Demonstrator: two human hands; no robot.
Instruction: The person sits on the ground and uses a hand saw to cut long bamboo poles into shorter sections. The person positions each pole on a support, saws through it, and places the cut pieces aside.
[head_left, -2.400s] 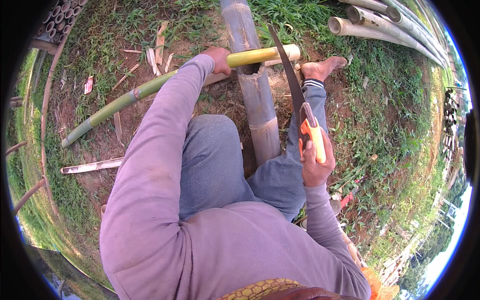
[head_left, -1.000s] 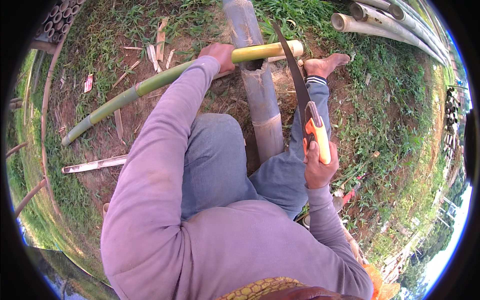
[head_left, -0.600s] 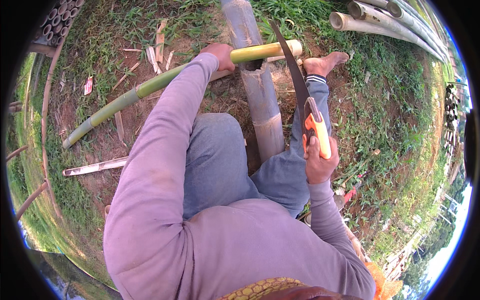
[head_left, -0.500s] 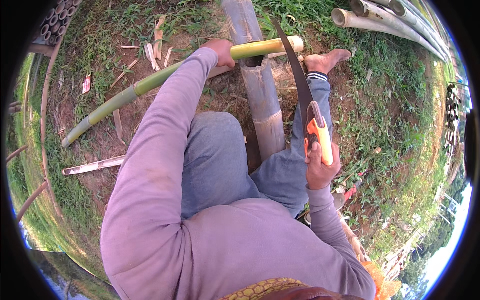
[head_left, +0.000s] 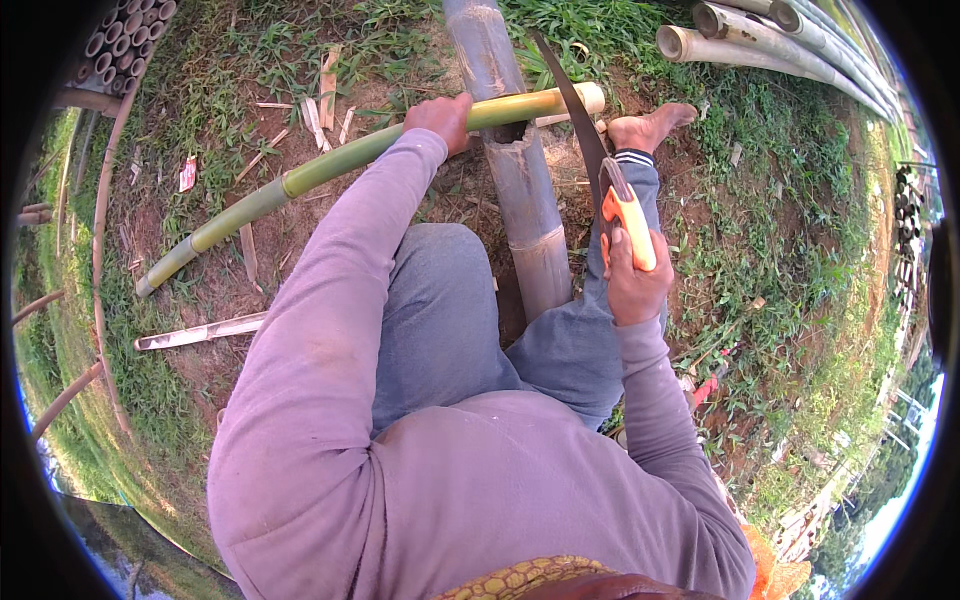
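Note:
My left hand is wrapped round a green bamboo pole, which lies across a thick grey bamboo log. The pole's pale cut end sticks out to the right of the log, while its other end reaches down to the ground at the left. A notch shows in the log just under the pole. In my right hand is the orange handle of a curved pruning saw. Its dark blade points up and away, crossing the pole near the cut end. Whether the teeth touch the pole I cannot tell.
My bare foot rests on the ground beyond the saw. Split bamboo strips are scattered at the left, with one long strip nearer me. Long bamboo poles lie at the far right. A red object sits in the grass.
My right hand has moved the saw away from me and slightly left, so more blade extends past the pole. My left hand still grips the pole, which has shifted slightly in view.

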